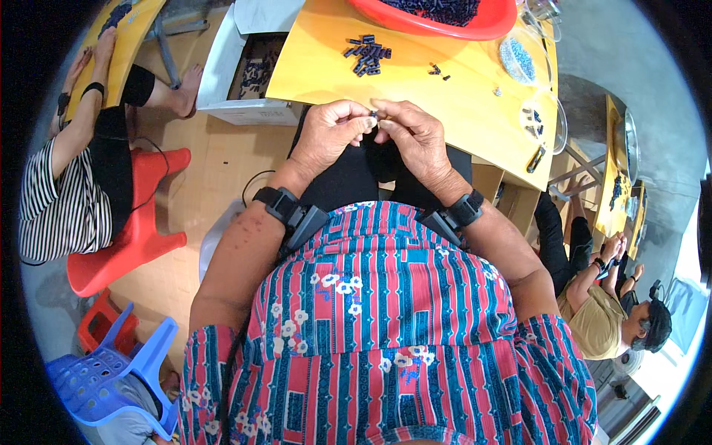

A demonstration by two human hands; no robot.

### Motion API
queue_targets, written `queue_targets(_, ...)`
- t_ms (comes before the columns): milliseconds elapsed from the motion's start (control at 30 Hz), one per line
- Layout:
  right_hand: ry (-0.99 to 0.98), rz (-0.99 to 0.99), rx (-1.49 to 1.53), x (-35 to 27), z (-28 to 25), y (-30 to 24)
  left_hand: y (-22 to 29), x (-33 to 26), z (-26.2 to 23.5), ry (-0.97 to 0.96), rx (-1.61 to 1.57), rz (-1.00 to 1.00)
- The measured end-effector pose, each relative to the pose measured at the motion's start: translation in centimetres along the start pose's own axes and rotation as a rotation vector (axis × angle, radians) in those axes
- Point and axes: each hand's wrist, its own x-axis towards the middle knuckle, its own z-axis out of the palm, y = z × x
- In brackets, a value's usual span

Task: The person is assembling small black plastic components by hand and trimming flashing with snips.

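While both hands meet, left hand (328, 133) and right hand (415, 137) pinch a small dark part (374, 114).

A yellow wooden table (460, 96) stood ahead, its top bright under even light. More yellow tables (614, 178) ran off to the right along a grey concrete floor (653, 96), and another yellow table (126, 30) showed at the upper left. The floor on the left was pale brown (222, 163). A red plastic chair (130, 230) stood there, seated by a person in a striped top, and a blue plastic chair (111, 378) lay lower down (its back pierced with holes). A white box (237, 74) sat beside the table.
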Motion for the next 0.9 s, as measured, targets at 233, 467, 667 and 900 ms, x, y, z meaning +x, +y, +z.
queue_targets(233, 0.087, 0.098, 0.015, 0.2, -0.5, -0.5, 0.1, -0.1, 0.1, 0.019, -0.022, -0.019)
queue_targets(467, 0.083, 0.027, -0.029, 0.3, -0.4, -0.4, -0.2, 0.0, 0.4, 0.030, -0.006, -0.041)
queue_targets(667, 0.013, 0.125, -0.042, 0.3, -1.1, -1.3, -0.1, -0.2, 0.6, 0.018, 0.011, 0.000)
queue_targets(900, 0.478, 0.099, -0.314, 1.5, -4.9, 1.8, 0.5, -0.2, 1.1, 0.048, 0.114, 0.020)
